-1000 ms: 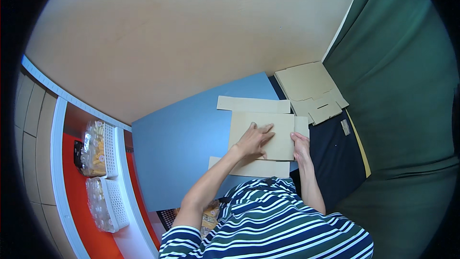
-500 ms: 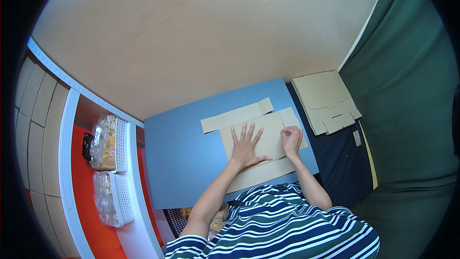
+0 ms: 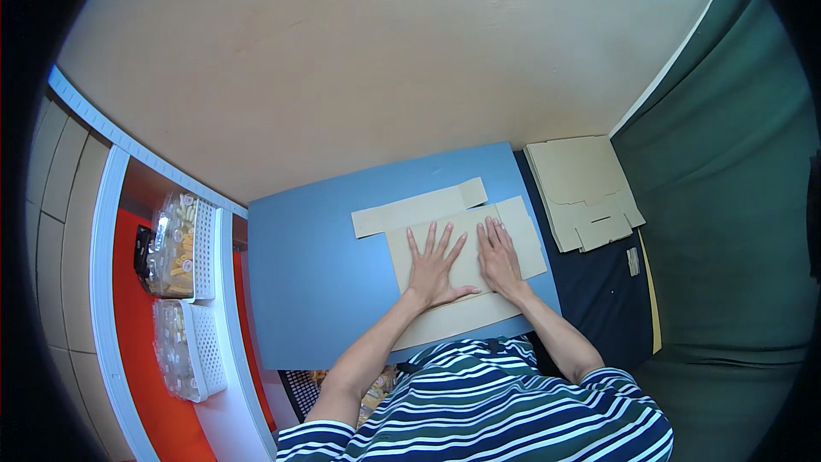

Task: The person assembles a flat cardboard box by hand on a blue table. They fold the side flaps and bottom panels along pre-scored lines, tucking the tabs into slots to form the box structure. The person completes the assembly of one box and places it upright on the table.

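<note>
The left grip (image 3: 434,274) lies spread, the right grip (image 3: 499,263) flat, fingers close, on cardboard (image 3: 467,262), likely light and stiff; its edge right of both seems good to hold.

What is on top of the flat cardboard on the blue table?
On the cardboard lie the left hand, its fingers spread, and the right hand, its fingers closer together. The patches under the hands are covered, so those cannot be seen.

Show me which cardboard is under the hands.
The spread-out cardboard sheet on the blue table: the left hand and right hand lie flat on it. The cardboard stack on the right lies untouched.
</note>
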### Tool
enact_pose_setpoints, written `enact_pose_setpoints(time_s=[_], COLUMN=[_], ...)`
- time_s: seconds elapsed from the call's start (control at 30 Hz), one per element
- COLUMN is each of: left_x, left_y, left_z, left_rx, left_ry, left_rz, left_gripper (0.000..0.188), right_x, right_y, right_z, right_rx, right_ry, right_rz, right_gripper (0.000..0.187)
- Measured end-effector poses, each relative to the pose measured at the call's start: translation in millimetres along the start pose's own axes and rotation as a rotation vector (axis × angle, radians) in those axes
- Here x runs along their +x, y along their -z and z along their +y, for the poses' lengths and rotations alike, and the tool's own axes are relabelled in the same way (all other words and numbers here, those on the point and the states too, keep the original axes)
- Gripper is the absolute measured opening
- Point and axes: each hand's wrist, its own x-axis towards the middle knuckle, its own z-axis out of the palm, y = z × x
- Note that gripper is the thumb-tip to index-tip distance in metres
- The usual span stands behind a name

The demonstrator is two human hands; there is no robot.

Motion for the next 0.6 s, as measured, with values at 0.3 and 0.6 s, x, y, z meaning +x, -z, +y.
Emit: enact_pose_setpoints(time_s=[0.3,0.6], left_x=[6,14], left_y=[5,-1], left_z=[-5,-11], left_rx=[-0.008,-0.099], left_ry=[-0.014,-0.027], left_rz=[-0.044,-0.087], left_gripper=[0.134,0.146], right_x=[16,29], right_y=[11,4], right_z=[-2,-5], right_rx=[-0.032,-0.073], right_ry=[-0.028,0.102], right_rz=[-0.032,-0.185], right_gripper=[0.080,0.096])
